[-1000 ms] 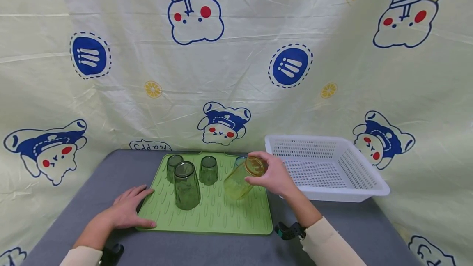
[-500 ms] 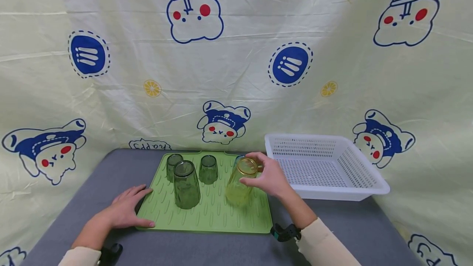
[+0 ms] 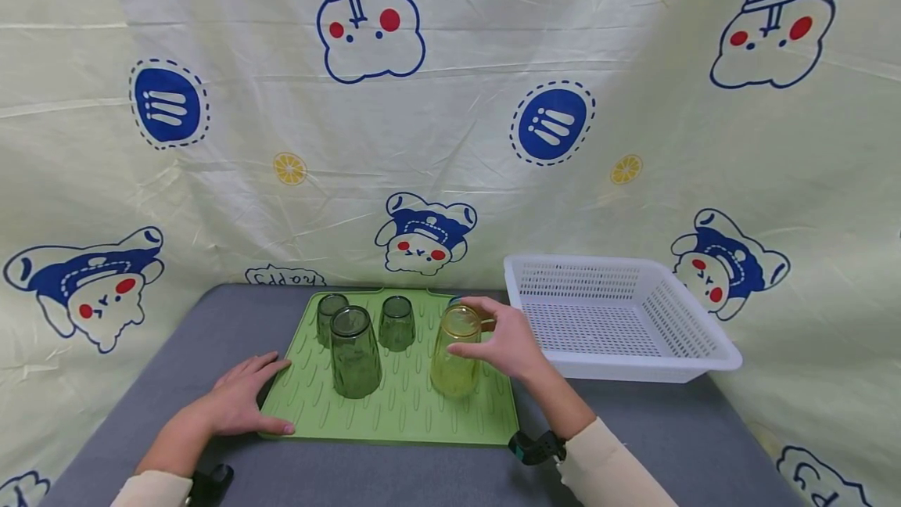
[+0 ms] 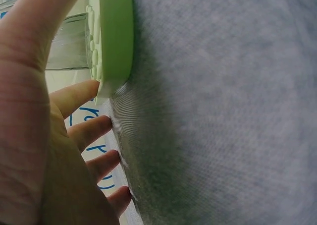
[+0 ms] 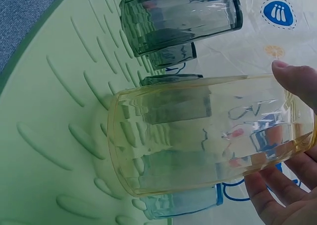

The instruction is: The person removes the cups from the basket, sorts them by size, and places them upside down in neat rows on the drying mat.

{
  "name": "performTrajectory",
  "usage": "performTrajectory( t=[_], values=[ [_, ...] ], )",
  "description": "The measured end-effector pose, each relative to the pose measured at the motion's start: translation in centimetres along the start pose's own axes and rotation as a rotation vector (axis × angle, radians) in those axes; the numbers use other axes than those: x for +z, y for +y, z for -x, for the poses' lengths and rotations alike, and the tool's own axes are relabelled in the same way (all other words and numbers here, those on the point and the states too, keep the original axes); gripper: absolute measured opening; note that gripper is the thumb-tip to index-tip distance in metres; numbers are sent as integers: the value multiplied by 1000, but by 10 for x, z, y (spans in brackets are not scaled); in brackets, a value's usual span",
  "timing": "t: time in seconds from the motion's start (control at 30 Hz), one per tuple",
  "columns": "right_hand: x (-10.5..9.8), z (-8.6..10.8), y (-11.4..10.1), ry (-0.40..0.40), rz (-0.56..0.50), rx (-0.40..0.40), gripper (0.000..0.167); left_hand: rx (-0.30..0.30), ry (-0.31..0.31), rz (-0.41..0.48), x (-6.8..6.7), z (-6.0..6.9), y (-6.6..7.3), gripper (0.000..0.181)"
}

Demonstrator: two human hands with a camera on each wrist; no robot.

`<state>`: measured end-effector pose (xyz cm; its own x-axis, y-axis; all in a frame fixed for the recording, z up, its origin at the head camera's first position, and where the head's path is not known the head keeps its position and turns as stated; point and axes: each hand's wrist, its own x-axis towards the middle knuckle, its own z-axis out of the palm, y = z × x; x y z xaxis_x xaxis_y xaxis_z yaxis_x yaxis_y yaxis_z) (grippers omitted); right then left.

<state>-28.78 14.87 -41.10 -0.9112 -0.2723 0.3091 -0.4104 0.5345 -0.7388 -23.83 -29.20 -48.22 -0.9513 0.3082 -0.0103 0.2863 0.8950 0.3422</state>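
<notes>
My right hand (image 3: 510, 339) grips a yellow drinking glass (image 3: 454, 370) near its base, thumb on one side and fingers on the other. The glass stands upside down, its rim down at the right part of a green ribbed drying mat (image 3: 408, 421). In the right wrist view a small blue glass (image 5: 185, 205) shows beside it, mostly hidden in the head view. A tall dark green glass (image 3: 357, 358) and two short ones, a back-left glass (image 3: 329, 319) and a middle glass (image 3: 397, 325), stand inverted on the mat. My left hand (image 3: 242, 397) rests with spread fingers at the mat's left edge.
A white perforated plastic basket (image 3: 622, 370) stands at the back right, just beyond my right hand. Grey cloth (image 3: 380, 476) covers the table under the mat. A printed curtain (image 3: 450, 139) hangs right behind the table.
The yellow glass has gone from tilted to upright, upside down, with its rim lowered to the mat. My right hand has moved slightly left and down with it. My left hand stays put.
</notes>
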Motion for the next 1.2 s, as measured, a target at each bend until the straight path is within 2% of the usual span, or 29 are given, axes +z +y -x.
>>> performTrajectory(
  t=[0.3,0.87,1.2],
  values=[
    [3,1,1,1,4,5,76,9,16,4,0,1,3,106],
    [11,3,8,4,16,22,77,-12,-27,20,-1,0,3,106],
    [22,11,18,38,-132,43,69,-24,-39,19,-3,-1,4,106]
  ],
)
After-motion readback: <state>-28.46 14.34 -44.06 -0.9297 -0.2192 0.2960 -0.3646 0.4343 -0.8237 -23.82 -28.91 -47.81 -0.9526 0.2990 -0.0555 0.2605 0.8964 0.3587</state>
